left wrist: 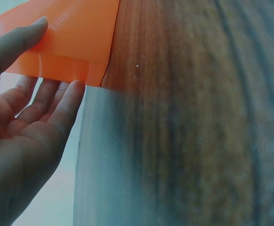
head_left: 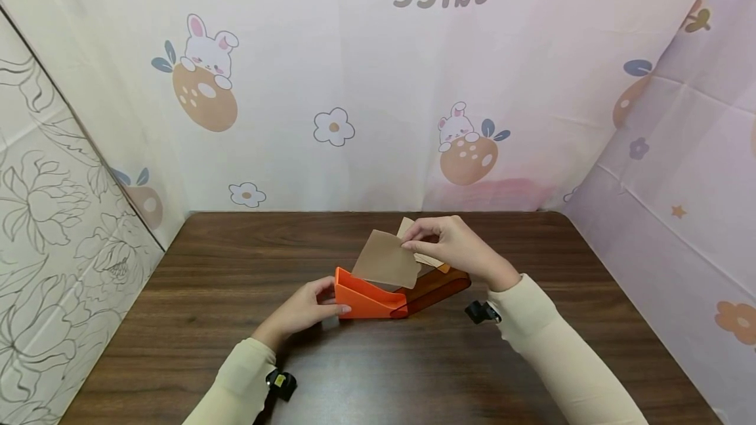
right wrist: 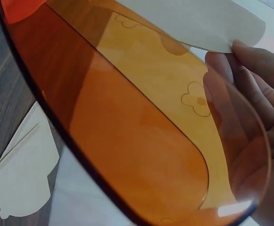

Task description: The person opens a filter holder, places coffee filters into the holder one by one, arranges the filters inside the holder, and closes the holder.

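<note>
An orange filter holder [head_left: 367, 302] stands on the table with its see-through amber lid [head_left: 440, 292] swung out to the right. My left hand [head_left: 304, 307] grips the holder's left end; in the left wrist view the thumb lies on one face of the holder [left wrist: 80, 33] and the fingers on its end. Above the opening, my right hand [head_left: 457, 248] pinches a tan paper coffee filter [head_left: 386, 260] by its edge. That filter [right wrist: 203, 21] appears beyond the amber lid [right wrist: 141, 122] in the right wrist view. Whether its lower edge is inside the holder I cannot tell.
Several more paper filters [right wrist: 23, 174] lie on the dark wood table [head_left: 236, 254], behind the lid and partly covered by my right hand. Printed cloth [head_left: 378, 84] hangs along the back and sides of the table.
</note>
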Action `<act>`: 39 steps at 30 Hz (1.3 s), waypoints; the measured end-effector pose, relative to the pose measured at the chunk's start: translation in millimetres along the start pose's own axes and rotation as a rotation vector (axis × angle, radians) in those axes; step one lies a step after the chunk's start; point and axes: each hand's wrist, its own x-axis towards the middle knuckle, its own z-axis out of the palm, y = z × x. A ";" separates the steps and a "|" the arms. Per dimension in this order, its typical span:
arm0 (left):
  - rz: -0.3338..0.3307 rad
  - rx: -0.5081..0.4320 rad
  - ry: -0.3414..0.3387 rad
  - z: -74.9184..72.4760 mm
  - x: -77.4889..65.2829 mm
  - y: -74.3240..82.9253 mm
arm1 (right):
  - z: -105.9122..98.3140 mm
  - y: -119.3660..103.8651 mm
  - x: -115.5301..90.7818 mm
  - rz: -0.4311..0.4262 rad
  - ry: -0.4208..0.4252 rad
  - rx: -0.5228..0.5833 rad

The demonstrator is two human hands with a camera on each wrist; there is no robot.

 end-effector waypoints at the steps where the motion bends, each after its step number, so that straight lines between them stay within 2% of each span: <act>1: 0.000 0.002 0.000 0.0 0.1 -0.3 | 0.8 -0.1 0.1 0.000 -0.003 -0.002; 10: -0.006 0.031 0.006 -0.7 0.2 -1.0 | 8.1 1.3 3.0 -0.056 -0.039 -0.085; 16: -0.005 0.017 0.002 -0.8 0.7 -1.6 | 13.0 0.7 5.3 -0.120 -0.107 -0.157; 23: -0.010 0.012 0.001 -0.9 0.7 -0.2 | 20.6 0.5 8.9 -0.209 -0.158 -0.066; 31: -0.009 0.038 0.008 -1.5 0.5 -1.0 | 25.7 -1.7 8.0 -0.098 -0.222 -0.036; 39: -0.011 0.050 0.011 -1.5 -0.1 -1.1 | 35.9 0.2 10.1 -0.118 -0.229 -0.115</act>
